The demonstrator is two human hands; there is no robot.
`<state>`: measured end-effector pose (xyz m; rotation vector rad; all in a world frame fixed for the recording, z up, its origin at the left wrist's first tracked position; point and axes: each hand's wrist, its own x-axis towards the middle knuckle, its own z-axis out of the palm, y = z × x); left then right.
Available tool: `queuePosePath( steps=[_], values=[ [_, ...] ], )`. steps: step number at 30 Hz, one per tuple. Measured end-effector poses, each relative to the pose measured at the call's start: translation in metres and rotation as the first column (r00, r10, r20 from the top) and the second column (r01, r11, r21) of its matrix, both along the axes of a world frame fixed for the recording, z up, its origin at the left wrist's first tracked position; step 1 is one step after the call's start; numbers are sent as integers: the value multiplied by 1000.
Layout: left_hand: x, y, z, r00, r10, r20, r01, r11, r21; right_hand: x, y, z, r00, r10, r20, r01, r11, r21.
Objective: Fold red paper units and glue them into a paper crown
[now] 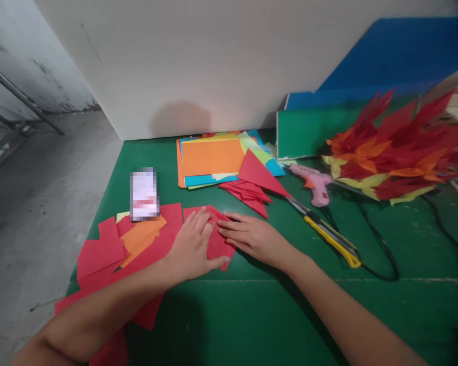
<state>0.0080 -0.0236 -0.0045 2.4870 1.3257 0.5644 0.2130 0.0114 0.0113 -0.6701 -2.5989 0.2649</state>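
Observation:
My left hand (pixel 193 249) lies flat, fingers apart, on a red paper sheet (pixel 218 243) on the green table (pixel 275 315). My right hand (pixel 252 236) rests flat on the same sheet's right side, fingers stretched toward the left hand. The sheet looks partly folded under both hands. Folded red paper triangles (pixel 252 190) lie just behind the hands.
Red and orange paper scraps (pixel 130 244) and a phone (pixel 144 193) lie at left. A stack of coloured sheets (pixel 213 157) sits behind. A yellow utility knife (pixel 330 235), pink glue gun (pixel 315 183) with black cord, and red-orange paper flowers (pixel 397 147) are at right.

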Motion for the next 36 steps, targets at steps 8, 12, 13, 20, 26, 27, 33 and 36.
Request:
queuePosePath(
  steps=[8, 12, 13, 20, 26, 27, 33, 36],
  values=[
    [-1, 0, 1, 999, -22, -42, 22, 1000, -9, 0, 0, 0, 999, -31, 17, 31, 999, 21],
    [-1, -1, 1, 998, -30, -59, 29, 1000, -6, 0, 0, 0, 999, -38, 22, 38, 999, 27],
    [-1, -1, 1, 997, -33, -68, 32, 999, -9, 0, 0, 0, 999, -37, 22, 37, 999, 24],
    [-2, -2, 2, 993, -42, -110, 41, 999, -12, 0, 0, -1, 1000, -14, 18, 13, 1000, 25],
    [-1, -2, 1, 995, -38, -93, 36, 999, -25, 1, 1, -3, 1000, -6, 15, 6, 1000, 19],
    [-1, -1, 2, 994, -39, -98, 36, 999, -32, 2, 1, -3, 1000, -4, 18, 4, 1000, 14],
    [0, 0, 7, 993, -44, -112, 38, 998, -58, 1, 1, -4, 997, -61, -44, 56, 994, -97],
    [0, 0, 8, 991, -47, -125, 39, 997, -67, -3, 3, -5, 985, -160, -64, 147, 973, -175]
  ],
)
